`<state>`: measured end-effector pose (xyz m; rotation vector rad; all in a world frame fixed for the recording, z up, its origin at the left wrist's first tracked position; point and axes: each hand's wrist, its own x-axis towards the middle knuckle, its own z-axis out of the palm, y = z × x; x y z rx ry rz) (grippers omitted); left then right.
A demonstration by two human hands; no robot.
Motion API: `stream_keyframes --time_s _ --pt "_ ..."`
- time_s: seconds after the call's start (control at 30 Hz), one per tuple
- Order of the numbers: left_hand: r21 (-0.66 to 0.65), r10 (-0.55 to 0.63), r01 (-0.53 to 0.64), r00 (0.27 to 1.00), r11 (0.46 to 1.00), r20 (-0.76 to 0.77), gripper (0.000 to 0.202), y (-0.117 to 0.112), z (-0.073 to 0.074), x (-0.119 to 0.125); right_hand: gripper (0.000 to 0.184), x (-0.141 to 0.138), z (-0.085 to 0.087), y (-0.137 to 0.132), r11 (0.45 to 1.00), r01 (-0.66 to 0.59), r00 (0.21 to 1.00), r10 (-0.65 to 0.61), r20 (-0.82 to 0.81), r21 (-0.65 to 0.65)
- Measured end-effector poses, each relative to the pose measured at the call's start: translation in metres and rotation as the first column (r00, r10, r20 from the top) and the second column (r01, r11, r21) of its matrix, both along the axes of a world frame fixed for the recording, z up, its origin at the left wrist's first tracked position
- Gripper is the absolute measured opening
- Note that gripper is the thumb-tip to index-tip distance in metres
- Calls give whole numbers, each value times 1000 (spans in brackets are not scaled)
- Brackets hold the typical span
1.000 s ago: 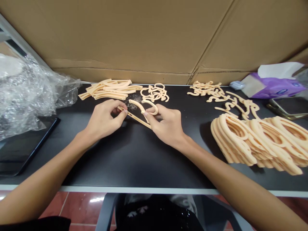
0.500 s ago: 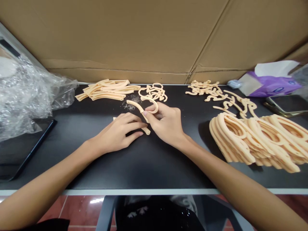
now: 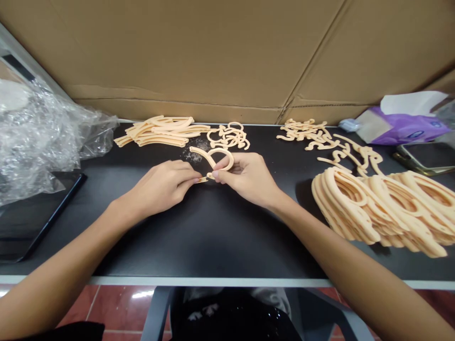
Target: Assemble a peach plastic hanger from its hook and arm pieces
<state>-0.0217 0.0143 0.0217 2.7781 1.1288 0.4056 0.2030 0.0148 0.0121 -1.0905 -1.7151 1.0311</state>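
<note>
Pale cream plastic, glossy and apparently stiff, makes up the hook-and-arm piece [image 3: 232, 161] near the centre of the frame, a round open curve with a slim arm reaching up and left. I have it pinched in the right hand [image 3: 249, 177], thumb against fingers. My left hand [image 3: 161, 187] grips a narrow cream plastic strip [image 3: 203, 180], mostly hidden under the fingers, its tip just beside the piece's rounded lower end; from here I cannot tell whether they touch. I would keep both grips close to those ends, line them up squarely and press gently, since a skewed push could bend the thin parts.

Beyond them, upper centre-left, lie a pile of long cream strips [image 3: 163, 130] and a tangle of cream hooks [image 3: 231, 135] on the black table [image 3: 227, 237]. Stacked cream looped frames [image 3: 341, 208] sit at the right, below a purple-and-white tissue pack [image 3: 408, 128]; crumpled clear plastic wrap [image 3: 53, 123] fills the left edge.
</note>
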Motion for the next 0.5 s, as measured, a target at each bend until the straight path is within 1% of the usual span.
stream_keyframes --time_s 0.07,0.13,0.3,0.5 --pt "15 -1 2 1000 1000 -31 34 0 0 -1 6 1 0 1 1000 -20 1000 20 19 -19" --pt "2 4 -4 1000 1000 -29 35 -1 0 -2 6 1 0 2 999 -41 999 42 15 -33" --pt "-36 1 -1 1000 999 5 34 -2 0 -1 6 3 -2 2 987 -142 989 138 -46 -78" --pt "-33 -19 21 997 999 77 31 -2 4 1 6 6 -3 3 976 -187 982 183 -45 -114"
